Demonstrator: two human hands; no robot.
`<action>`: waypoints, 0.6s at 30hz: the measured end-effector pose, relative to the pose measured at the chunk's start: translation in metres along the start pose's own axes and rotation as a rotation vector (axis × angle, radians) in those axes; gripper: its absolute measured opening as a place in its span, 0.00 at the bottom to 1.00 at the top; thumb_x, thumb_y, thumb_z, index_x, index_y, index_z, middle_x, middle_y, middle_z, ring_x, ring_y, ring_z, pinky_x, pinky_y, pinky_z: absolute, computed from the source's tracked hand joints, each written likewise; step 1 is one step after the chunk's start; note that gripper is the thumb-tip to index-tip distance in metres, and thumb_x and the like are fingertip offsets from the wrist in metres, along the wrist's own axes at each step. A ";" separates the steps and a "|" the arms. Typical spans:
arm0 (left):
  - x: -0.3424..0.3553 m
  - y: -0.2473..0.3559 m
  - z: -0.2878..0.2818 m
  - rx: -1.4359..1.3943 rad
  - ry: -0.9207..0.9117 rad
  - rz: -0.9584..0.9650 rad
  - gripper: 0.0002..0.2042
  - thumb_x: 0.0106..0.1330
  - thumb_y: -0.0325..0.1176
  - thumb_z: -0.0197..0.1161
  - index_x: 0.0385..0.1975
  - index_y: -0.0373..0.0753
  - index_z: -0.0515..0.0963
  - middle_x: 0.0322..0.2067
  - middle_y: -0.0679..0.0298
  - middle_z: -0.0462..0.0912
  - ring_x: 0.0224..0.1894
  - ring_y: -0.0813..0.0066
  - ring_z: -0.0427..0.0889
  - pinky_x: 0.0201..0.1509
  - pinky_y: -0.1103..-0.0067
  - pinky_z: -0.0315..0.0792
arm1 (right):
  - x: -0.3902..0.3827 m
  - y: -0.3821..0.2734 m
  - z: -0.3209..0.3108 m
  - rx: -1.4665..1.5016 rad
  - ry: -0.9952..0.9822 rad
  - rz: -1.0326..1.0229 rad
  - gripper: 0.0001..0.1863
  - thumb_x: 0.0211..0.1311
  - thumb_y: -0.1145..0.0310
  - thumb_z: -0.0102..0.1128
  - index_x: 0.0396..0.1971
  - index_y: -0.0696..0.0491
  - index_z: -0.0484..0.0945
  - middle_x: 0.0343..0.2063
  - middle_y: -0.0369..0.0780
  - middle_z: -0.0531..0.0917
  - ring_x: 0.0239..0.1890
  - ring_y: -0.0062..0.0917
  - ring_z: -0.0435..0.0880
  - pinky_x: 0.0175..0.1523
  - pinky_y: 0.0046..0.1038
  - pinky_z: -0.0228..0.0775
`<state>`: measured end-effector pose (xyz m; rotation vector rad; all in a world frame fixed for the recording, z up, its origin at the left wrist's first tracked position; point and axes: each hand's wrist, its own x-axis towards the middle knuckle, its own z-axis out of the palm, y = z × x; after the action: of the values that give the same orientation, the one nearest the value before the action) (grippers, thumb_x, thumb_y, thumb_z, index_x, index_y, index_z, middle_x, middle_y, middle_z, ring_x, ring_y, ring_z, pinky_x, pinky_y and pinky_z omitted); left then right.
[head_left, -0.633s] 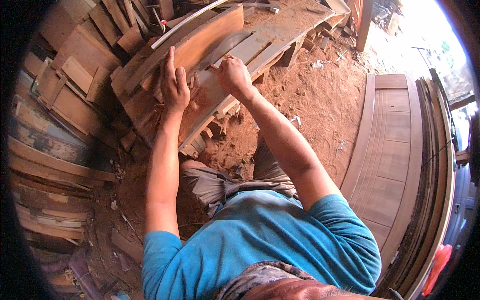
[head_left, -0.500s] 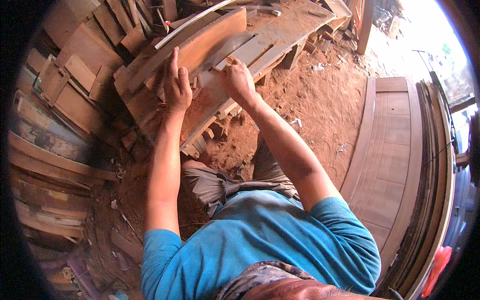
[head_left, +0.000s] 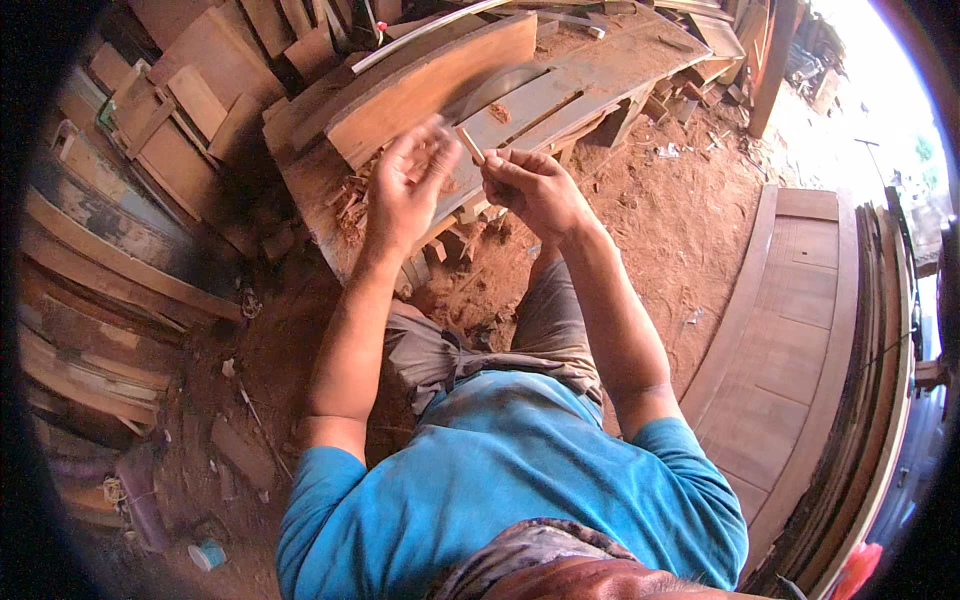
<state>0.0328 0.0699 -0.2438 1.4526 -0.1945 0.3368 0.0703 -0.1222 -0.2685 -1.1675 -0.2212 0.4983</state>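
Observation:
My right hand (head_left: 530,195) pinches a short, thin wooden stick (head_left: 472,146), held upward at a slant over the near part of a dusty wooden saw table (head_left: 570,95). My left hand (head_left: 408,190) is beside the stick's tip, palm turned inward, fingers loosely curved and apart, their ends blurred. Behind the hands, a tall wooden board (head_left: 430,85) stands along the table next to the circular saw blade (head_left: 490,80). Reddish shavings (head_left: 500,112) lie on the tabletop near the blade, with more offcuts (head_left: 352,205) piled at the left.
Stacked planks and panels (head_left: 200,105) line the left. A panelled wooden door (head_left: 790,330) lies at the right beside long boards (head_left: 875,350). A wooden post (head_left: 772,70) stands at upper right. The dirt floor (head_left: 660,260) is strewn with sawdust and scraps.
My right hand has lifted off the tabletop and turned, bringing up the stick. My left hand has left the upright board and moved toward the stick. The view has shifted slightly.

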 end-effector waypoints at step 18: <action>-0.074 -0.032 0.004 0.180 -0.166 -0.139 0.11 0.66 0.35 0.71 0.40 0.34 0.82 0.32 0.67 0.86 0.36 0.82 0.83 0.43 0.81 0.77 | -0.078 0.029 0.001 -0.876 0.021 -0.412 0.09 0.65 0.72 0.60 0.39 0.61 0.82 0.37 0.53 0.84 0.40 0.50 0.84 0.43 0.40 0.76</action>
<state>-0.0255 0.0553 -0.2981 1.6644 -0.1992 0.1222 -0.0054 -0.1505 -0.2879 -1.9135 -0.6911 -0.0041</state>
